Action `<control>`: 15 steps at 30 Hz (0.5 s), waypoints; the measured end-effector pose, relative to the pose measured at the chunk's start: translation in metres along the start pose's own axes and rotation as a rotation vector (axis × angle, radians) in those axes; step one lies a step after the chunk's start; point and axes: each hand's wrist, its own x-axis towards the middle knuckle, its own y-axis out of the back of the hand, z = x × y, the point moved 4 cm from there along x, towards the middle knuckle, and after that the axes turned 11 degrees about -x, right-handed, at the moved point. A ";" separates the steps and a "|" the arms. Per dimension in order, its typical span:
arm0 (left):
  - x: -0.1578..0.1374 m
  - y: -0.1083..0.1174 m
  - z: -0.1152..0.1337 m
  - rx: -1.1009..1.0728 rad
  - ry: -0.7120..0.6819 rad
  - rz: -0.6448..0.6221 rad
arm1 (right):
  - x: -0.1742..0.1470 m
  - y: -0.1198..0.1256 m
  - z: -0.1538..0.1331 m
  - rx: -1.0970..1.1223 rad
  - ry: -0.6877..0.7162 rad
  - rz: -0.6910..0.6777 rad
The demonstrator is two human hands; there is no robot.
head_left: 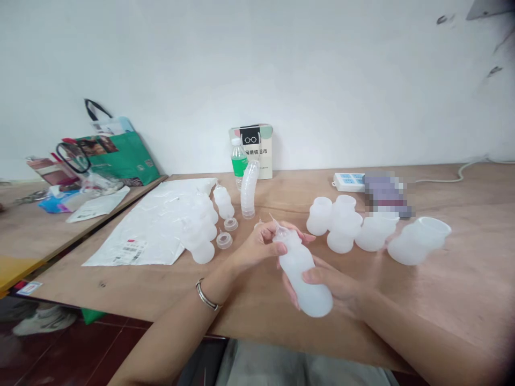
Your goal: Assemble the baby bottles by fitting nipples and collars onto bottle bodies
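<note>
A frosted white squeeze bottle (302,271) is held tilted above the table's front edge, its base toward me. My right hand (328,281) is wrapped round the bottle's lower body. The fingers of my left hand (267,244) close round the clear cap (285,234) with a thin spout at the bottle's top. Just behind my left hand, a small clear piece is mostly hidden. Left of my hands lie loose clear caps (224,240) with thin tips. Capped bottles (223,201) stand beside them. To the right, several open-topped bottles (414,241) stand without caps.
A curved stack of clear rings (250,190) stands near a green-labelled water bottle (237,158) and a paper bag (265,155). A white plastic mailer (148,225) lies left. Behind the open bottles are a power strip (349,181) and a blurred-out object. A green bag (124,158) sits far left.
</note>
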 end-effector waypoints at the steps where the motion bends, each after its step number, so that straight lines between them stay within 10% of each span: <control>1: 0.000 0.001 0.000 0.002 0.008 -0.008 | 0.000 0.000 0.001 -0.012 -0.004 0.024; 7: 0.002 -0.006 0.002 0.034 -0.031 0.026 | -0.006 0.020 -0.003 -0.646 0.062 0.586; 15: 0.000 -0.011 0.000 0.045 0.004 0.047 | -0.003 -0.009 -0.002 0.084 -0.027 -0.100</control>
